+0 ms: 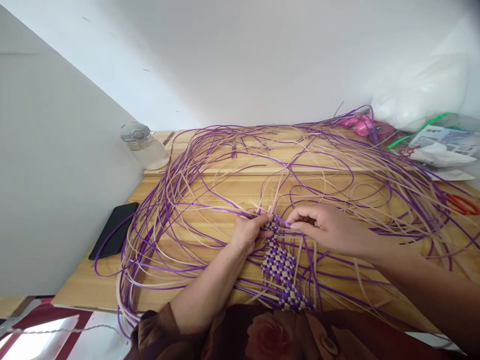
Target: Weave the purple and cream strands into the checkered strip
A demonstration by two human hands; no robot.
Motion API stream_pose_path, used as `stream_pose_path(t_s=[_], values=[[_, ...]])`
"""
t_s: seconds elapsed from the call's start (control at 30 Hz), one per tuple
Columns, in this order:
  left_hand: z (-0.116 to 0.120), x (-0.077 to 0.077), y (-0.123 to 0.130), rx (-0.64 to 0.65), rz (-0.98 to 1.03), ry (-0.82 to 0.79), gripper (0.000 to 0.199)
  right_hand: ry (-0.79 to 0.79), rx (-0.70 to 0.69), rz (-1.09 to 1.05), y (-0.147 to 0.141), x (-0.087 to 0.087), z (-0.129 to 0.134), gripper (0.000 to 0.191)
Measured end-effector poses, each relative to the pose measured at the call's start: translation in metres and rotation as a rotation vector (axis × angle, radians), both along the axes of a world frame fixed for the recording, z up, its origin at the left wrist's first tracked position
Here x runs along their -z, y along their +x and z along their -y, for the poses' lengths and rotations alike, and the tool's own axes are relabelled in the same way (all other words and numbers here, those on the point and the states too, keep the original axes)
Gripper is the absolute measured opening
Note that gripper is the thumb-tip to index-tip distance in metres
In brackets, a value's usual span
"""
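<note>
A woven strip (280, 265) of purple and beige cords runs from the table's front edge up to my hands, knotted in a checkered pattern. My left hand (252, 231) pinches its far end from the left, thumb and fingers closed on it. Just right of that end, my right hand (315, 227) holds a purple cord (288, 224) between thumb and forefinger. Long loose purple and beige cords (180, 170) spread from the strip in wide loops to both sides and behind it. The fingertips cover part of the strip's far end.
On the wooden table (80, 280), a black phone (113, 231) lies left and a clear bottle (145, 146) stands back left. Red-handled scissors (462, 204) lie right. A pink object (360, 125), a zip bag (446, 140) and a white plastic bag (420, 92) sit back right, by the wall.
</note>
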State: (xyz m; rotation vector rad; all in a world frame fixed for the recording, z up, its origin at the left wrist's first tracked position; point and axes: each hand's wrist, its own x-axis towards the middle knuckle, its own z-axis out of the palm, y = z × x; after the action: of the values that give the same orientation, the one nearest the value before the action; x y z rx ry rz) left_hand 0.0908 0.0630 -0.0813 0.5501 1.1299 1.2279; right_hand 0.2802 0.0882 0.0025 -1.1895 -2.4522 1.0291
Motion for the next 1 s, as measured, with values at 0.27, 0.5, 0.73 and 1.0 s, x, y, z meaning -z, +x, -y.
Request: stream_pose_path(t_s=[0.27, 0.5, 0.73, 1.0], values=[[0.001, 0.002, 0.0, 0.039, -0.015, 0.026, 0.032, -0.363, 0.057, -0.41, -0.024, 0.03, -0.022, 0.028], [0.001, 0.0, 0.0, -0.003, 0.006, 0.01, 0.04, -0.494, 0.287, -0.361, -0.028, 0.045, -0.038, 0.033], [0.002, 0.002, 0.0, 0.02, -0.005, 0.037, 0.039, -0.401, 0.171, -0.189, -0.036, 0.027, -0.042, 0.023], [0.001, 0.002, 0.003, 0.018, -0.015, 0.042, 0.025, 0.39, -0.056, 0.177, -0.064, 0.002, -0.028, 0.012]])
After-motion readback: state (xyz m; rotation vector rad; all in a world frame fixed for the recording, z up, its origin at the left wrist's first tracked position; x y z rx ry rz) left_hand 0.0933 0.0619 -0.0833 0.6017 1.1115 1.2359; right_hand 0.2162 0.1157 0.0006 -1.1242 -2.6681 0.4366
